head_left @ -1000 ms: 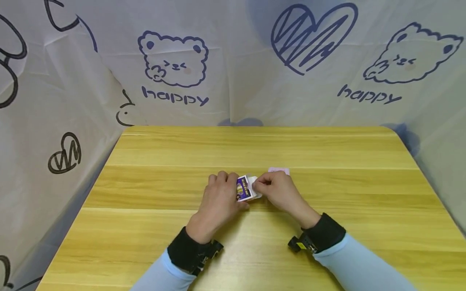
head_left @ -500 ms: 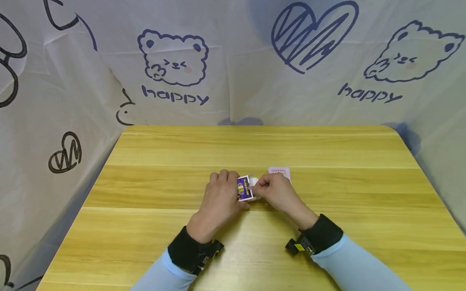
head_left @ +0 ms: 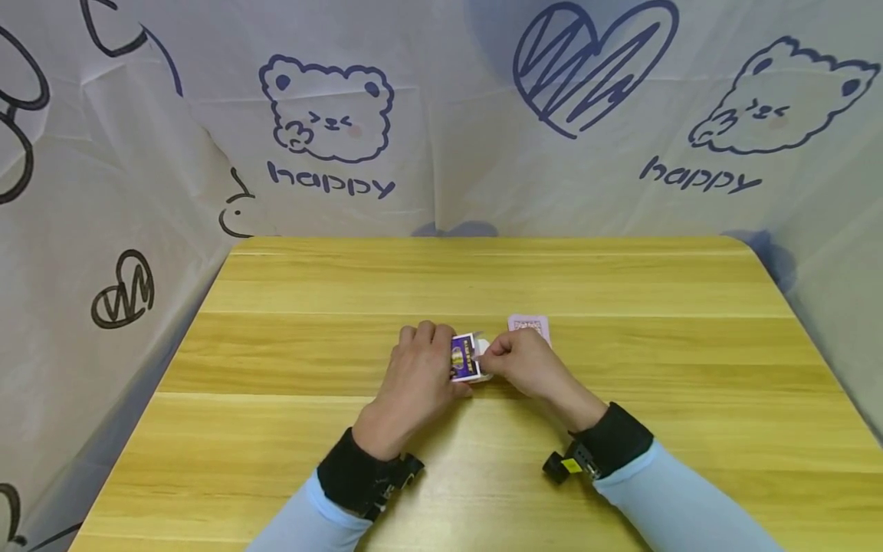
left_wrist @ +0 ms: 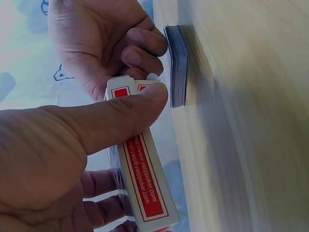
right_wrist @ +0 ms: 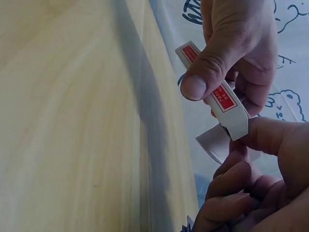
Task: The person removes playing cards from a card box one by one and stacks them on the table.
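A small playing-card box (head_left: 465,358), purple on its face, is gripped by my left hand (head_left: 414,372) near the table's middle. In the left wrist view my left thumb (left_wrist: 116,118) presses along its red-and-white side, with fingers behind it. At the box's right end, my right hand (head_left: 531,364) pinches between thumb and index finger at the end flaps. A white flap (right_wrist: 212,142) sticks out there in the right wrist view. Just behind my right hand lies a squared deck of playing cards (head_left: 529,322), face pattern pinkish, partly hidden by that hand.
The wooden table (head_left: 310,460) runs wide around both hands. Behind it hangs a white cloth (head_left: 469,153) with drawn bears and hearts, and more cloth covers both sides. Each wrist wears a black band with a small camera (head_left: 555,468).
The box's printed face has turned slightly and shifted a little right, and less of the white flap shows. My right hand has moved slightly, uncovering more of the deck.
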Action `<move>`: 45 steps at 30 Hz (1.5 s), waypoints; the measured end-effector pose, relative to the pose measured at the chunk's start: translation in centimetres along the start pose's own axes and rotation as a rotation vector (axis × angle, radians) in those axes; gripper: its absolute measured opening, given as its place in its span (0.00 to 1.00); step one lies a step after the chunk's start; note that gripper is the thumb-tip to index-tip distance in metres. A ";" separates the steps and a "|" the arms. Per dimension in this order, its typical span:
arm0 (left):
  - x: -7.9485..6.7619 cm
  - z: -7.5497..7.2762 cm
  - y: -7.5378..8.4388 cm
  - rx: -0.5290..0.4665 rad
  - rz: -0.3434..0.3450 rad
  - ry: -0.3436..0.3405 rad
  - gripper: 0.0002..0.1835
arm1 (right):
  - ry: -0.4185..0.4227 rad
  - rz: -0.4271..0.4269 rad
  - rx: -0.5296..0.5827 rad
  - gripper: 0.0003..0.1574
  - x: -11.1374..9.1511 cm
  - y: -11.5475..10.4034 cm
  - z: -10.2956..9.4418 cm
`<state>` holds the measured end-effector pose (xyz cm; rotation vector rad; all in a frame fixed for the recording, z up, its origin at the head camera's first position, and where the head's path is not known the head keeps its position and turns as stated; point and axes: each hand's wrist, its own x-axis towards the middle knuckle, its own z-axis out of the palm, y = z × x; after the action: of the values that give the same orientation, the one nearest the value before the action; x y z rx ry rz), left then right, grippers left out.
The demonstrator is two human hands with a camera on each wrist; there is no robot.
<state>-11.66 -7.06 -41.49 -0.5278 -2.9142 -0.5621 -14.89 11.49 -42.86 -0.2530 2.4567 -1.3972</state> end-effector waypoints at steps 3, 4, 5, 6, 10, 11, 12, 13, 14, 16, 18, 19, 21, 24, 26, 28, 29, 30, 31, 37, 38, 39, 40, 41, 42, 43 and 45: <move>0.0 -0.1 0.0 -0.003 0.002 0.006 0.40 | 0.002 0.023 -0.001 0.11 0.0 -0.1 0.0; 0.0 -0.1 0.0 -0.003 0.006 0.011 0.40 | 0.006 0.029 -0.013 0.10 -0.1 -0.2 0.0; 0.0 -0.1 -0.1 -0.004 0.012 0.016 0.40 | 0.011 0.030 -0.030 0.10 -0.1 -0.3 0.0; 0.0 -0.1 -0.1 -0.002 0.019 0.020 0.40 | 0.017 0.028 -0.047 0.11 -0.1 -0.4 0.0; -0.1 -0.1 -0.1 0.001 0.044 0.027 0.39 | 0.029 -0.001 -0.093 0.13 0.0 -0.6 0.0; -0.1 -0.1 -0.1 0.000 0.046 0.027 0.39 | 0.027 -0.012 -0.092 0.14 0.0 -0.5 -0.1; -0.1 -0.1 -0.1 -0.001 0.045 0.024 0.39 | 0.024 -0.022 -0.088 0.14 0.0 -0.5 -0.1; -0.1 -0.1 -0.1 -0.005 0.040 0.020 0.39 | 0.018 -0.029 -0.075 0.13 0.0 -0.4 -0.2; -0.1 -0.1 -0.1 -0.006 0.033 0.015 0.39 | 0.012 -0.032 -0.054 0.12 0.0 -0.3 -0.3; -0.1 -0.2 -0.2 -0.008 0.012 0.004 0.40 | 0.000 -0.019 -0.001 0.10 0.0 -0.1 -0.4; 0.0 -0.2 -0.2 -0.009 -0.015 -0.008 0.40 | 0.000 0.004 0.053 0.09 0.1 0.0 -0.5; 0.0 -0.2 -0.2 -0.005 -0.030 -0.015 0.41 | 0.008 0.015 0.073 0.08 0.1 0.1 -0.6; 0.1 -0.3 -0.2 0.001 -0.061 -0.023 0.42 | 0.040 0.029 0.084 0.08 0.1 0.2 -0.8; 0.1 -0.4 -0.3 0.007 -0.102 -0.032 0.43 | 0.092 0.019 0.079 0.09 0.2 0.1 -1.0; 0.1 -0.5 -0.3 0.010 -0.123 -0.032 0.43 | 0.111 0.012 0.079 0.10 0.2 0.0 -1.1; 0.1 -0.6 -0.3 0.013 -0.136 -0.032 0.43 | 0.105 0.019 0.100 0.11 0.1 0.0 -1.2; 0.1 -0.7 -0.4 0.015 -0.140 -0.031 0.42 | 0.094 0.027 0.113 0.11 0.0 0.0 -1.2; 0.1 -0.8 -0.4 0.015 -0.144 -0.030 0.42 | 0.079 0.036 0.125 0.11 -0.1 0.0 -1.2; 0.1 -0.8 -0.4 0.018 -0.146 -0.029 0.42 | 0.062 0.045 0.141 0.11 -0.2 0.0 -1.2; 0.2 -1.0 -0.4 0.022 -0.160 -0.033 0.43 | 0.068 0.060 0.247 0.12 -0.4 0.2 -1.2; 0.2 -1.0 -0.4 0.021 -0.161 -0.032 0.43 | 0.094 0.062 0.279 0.12 -0.5 0.2 -1.3; 0.2 -1.0 -0.4 0.021 -0.162 -0.031 0.44 | 0.126 0.068 0.314 0.13 -0.5 0.2 -1.5; 0.2 -1.0 -0.5 0.019 -0.164 -0.029 0.44 | 0.163 0.073 0.348 0.14 -0.5 0.2 -1.7; 0.2 -1.0 -0.5 0.017 -0.166 -0.028 0.43 | 0.196 0.077 0.378 0.15 -0.5 0.2 -2.0; 0.2 -1.0 -0.5 0.015 -0.168 -0.027 0.43 | 0.227 0.077 0.393 0.16 -0.5 0.2 -2.4; 0.2 -0.9 -0.6 0.012 -0.171 -0.026 0.43 | 0.254 0.077 0.402 0.16 -0.5 0.3 -2.7; 0.1 -0.9 -0.6 0.009 -0.178 -0.025 0.43 | 0.308 0.068 0.376 0.18 -0.3 0.3 -3.5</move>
<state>-11.96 -7.92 -40.83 -0.2774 -3.0046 -0.5670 -15.84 14.53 -41.43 0.1397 2.3326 -1.9492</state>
